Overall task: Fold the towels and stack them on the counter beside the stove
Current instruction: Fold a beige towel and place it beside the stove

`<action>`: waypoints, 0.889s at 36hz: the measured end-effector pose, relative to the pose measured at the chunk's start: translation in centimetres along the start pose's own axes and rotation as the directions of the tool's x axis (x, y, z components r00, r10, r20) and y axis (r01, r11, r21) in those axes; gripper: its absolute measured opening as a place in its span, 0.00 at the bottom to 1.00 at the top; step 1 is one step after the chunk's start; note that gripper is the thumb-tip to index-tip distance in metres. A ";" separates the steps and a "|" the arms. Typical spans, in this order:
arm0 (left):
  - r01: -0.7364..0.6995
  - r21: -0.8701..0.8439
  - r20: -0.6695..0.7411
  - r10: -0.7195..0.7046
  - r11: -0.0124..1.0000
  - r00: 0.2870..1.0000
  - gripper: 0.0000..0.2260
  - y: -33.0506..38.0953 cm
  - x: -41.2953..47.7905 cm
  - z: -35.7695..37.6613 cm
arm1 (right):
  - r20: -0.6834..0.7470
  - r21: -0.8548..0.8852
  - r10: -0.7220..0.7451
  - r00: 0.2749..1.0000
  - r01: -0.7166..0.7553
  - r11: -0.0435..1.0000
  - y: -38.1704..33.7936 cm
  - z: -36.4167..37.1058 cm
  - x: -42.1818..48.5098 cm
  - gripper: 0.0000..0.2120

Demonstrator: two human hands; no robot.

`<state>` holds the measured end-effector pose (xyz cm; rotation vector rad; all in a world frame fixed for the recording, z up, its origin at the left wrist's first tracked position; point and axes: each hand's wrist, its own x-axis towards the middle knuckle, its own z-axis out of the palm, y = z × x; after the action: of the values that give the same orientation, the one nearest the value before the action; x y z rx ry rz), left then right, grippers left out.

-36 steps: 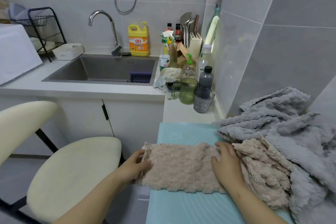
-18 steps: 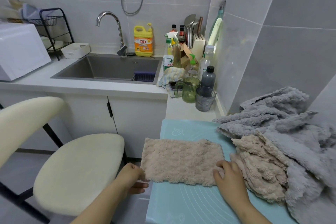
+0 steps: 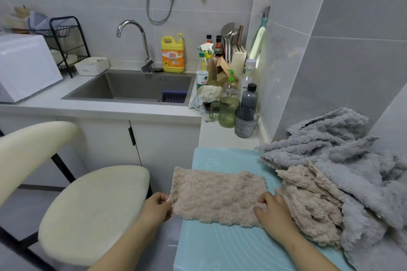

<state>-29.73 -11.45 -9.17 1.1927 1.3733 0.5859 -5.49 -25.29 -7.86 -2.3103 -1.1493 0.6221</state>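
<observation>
A person's left hand [image 3: 157, 205] pinches the near left corner of a beige towel [image 3: 218, 196], while the right hand [image 3: 272, 211] curls its fingers over the near right corner, apparently gripping it. The towel lies flat as a rectangle across a pale blue baking mat [image 3: 220, 248] on the counter, its left edge overhanging the mat's side. 1 second ago both hands rest higher on the towel's 2 short edges, smoothing it. They now sit at the corners nearest the person, and the towel lies nearer too. That suggests the smoothing is over and the next fold, near edge over far edge, is about to begin.

No folded stack shows yet. A crumpled beige towel [image 3: 308, 200] and a heap of grey towels [image 3: 330, 145] wait just right of the working towel. The stove is out of view.

A yellow detergent bottle [image 3: 172, 55] behind the sink reads 立白. A green-and-white bottle label [image 3: 202, 79] seems to begin 农夫. The mat's faint printed marks carry no legible words.
</observation>
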 end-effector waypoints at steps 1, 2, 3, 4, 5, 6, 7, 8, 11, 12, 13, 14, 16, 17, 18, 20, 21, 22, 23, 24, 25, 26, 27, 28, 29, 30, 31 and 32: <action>0.000 -0.011 0.006 0.000 1.000 1.000 0.07 -0.2 0.0 -0.1 | 0.000 0.005 -0.001 1.000 0.001 1.000 0.0 0.0 0.0 0.06; 0.002 -0.032 0.011 -0.002 0.999 1.000 0.07 -0.3 0.0 -0.2 | -0.001 0.010 -0.003 1.000 0.003 1.000 -0.1 -0.1 -0.1 0.06; 0.012 -0.068 0.015 -0.011 0.998 1.000 0.07 -0.4 0.0 -0.3 | -0.003 0.014 -0.006 1.000 0.006 1.000 0.0 -0.1 -0.1 0.06; 0.033 -0.113 0.017 -0.031 0.993 0.999 0.06 -0.5 0.0 -0.5 | -0.004 0.018 -0.008 1.000 0.008 1.000 0.0 -0.1 -0.2 0.06; 0.059 -0.158 0.020 -0.057 0.986 0.998 0.05 -0.6 0.0 -0.7 | -0.003 0.025 -0.008 1.000 0.008 1.000 0.0 -0.1 -0.2 0.06; 0.083 -0.196 0.023 -0.080 0.977 0.997 0.05 -0.7 0.1 -1.0 | -0.001 0.035 -0.006 1.000 0.006 0.999 0.0 -0.2 -0.2 0.06; 0.100 -0.223 0.025 -0.096 0.970 0.995 0.05 -0.7 0.2 -1.3 | 0.003 0.047 -0.004 1.000 0.004 0.999 0.0 -0.2 -0.2 0.05; 0.110 -0.241 0.024 -0.107 0.964 0.994 0.05 -0.8 0.4 -1.6 | 0.006 0.060 -0.002 1.000 0.002 0.998 0.0 -0.2 -0.2 0.05; 0.119 -0.240 0.036 -0.114 0.963 0.993 0.06 -0.6 0.6 -2.1 | 0.010 0.093 -0.001 1.000 0.000 0.996 -0.1 -0.3 -0.2 0.05; 0.123 -0.230 0.046 -0.115 0.966 0.992 0.06 -0.5 0.6 -2.1 | 0.013 0.099 0.002 1.000 -0.003 0.995 0.0 -0.2 -0.2 0.05; 0.134 -0.217 0.059 -0.124 0.967 0.990 0.06 -0.3 0.5 -2.2 | 0.015 0.100 0.006 1.000 -0.007 0.995 0.0 -0.2 -0.2 0.05; 0.159 -0.208 0.075 -0.146 0.965 0.986 0.07 -0.2 0.4 -2.3 | 0.015 0.095 0.010 1.000 -0.011 0.995 0.1 -0.2 -0.2 0.05; 0.249 -0.220 0.108 -0.230 0.943 0.967 0.09 -0.1 0.2 -2.4 | 0.014 0.090 0.016 1.000 -0.017 0.996 0.1 -0.2 -0.3 0.05; 0.306 -0.231 0.137 -0.280 0.924 0.950 0.08 -0.1 0.2 -2.5 | 0.016 0.096 0.020 1.000 -0.021 0.995 0.1 -0.2 -0.3 0.05; 0.359 -0.235 0.174 -0.324 0.903 0.930 0.06 -0.1 0.1 -2.5 | 0.022 0.105 0.022 1.000 -0.024 0.994 0.1 -0.2 -0.3 0.04; 0.429 -0.194 0.229 -0.384 0.882 0.894 0.02 -0.2 0.0 -2.3 | 0.026 0.145 0.036 0.999 -0.040 0.989 0.0 -0.4 -0.3 0.03; 0.445 -0.161 0.242 -0.402 0.881 0.883 0.02 -0.3 0.0 -2.2 | 0.008 0.169 0.049 0.999 -0.050 0.984 0.0 -0.4 -0.2 0.02; 0.452 -0.127 0.250 -0.413 0.883 0.876 0.05 -0.3 0.0 -2.0 | -0.027 0.186 0.061 0.998 -0.055 0.981 0.1 -0.6 -0.2 0.01; 0.448 -0.099 0.258 -0.412 0.888 0.874 0.08 -0.2 0.0 -1.7 | -0.067 0.200 0.074 0.995 -0.060 0.978 0.1 -0.8 -0.1 0.02; 0.438 -0.078 0.261 -0.406 0.895 0.876 0.10 -0.2 0.2 -1.4 | -0.098 0.216 0.087 0.991 -0.064 0.974 0.1 -1.0 -0.2 0.02; 0.422 -0.063 0.254 -0.395 0.904 0.883 0.12 -0.2 0.3 -1.1 | -0.118 0.232 0.096 0.988 -0.067 0.970 0.1 -1.2 -0.2 0.02; 0.401 -0.057 0.242 -0.377 0.914 0.894 0.12 0.0 0.4 -0.8 | -0.125 0.242 0.101 0.987 -0.068 0.968 0.1 -1.3 -0.2 0.03; 0.376 -0.056 0.229 -0.355 0.925 0.906 0.11 0.1 0.5 -0.6 | -0.123 0.242 0.105 0.987 -0.073 0.967 0.1 -1.2 -0.1 0.04; 0.349 -0.062 0.224 -0.327 0.935 0.918 0.10 0.2 0.8 -0.4 | -0.116 0.232 0.111 0.987 -0.082 0.969 0.0 -1.2 0.0 0.05; 0.325 -0.081 0.229 -0.300 0.942 0.926 0.10 0.3 1.1 -0.2 | -0.106 0.223 0.124 0.987 -0.098 0.970 -0.2 -1.1 0.2 0.07; 0.313 -0.115 0.244 -0.279 0.943 0.929 0.10 0.5 1.3 0.0 | -0.098 0.210 0.139 0.985 -0.116 0.971 -0.4 -0.9 0.4 0.09; 0.316 -0.159 0.268 -0.268 0.935 0.926 0.10 0.8 1.2 0.1 | -0.091 0.195 0.161 0.983 -0.141 0.971 -0.6 -0.8 0.6 0.13; 0.328 -0.205 0.297 -0.261 0.922 0.919 0.09 1.2 1.1 0.2 | -0.088 0.180 0.183 0.979 -0.165 0.970 -0.9 -0.7 0.8 0.16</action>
<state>-29.00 -10.07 -8.63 0.8039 1.1809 0.3548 -5.14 -24.30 -6.90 -2.2805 -0.8179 0.6301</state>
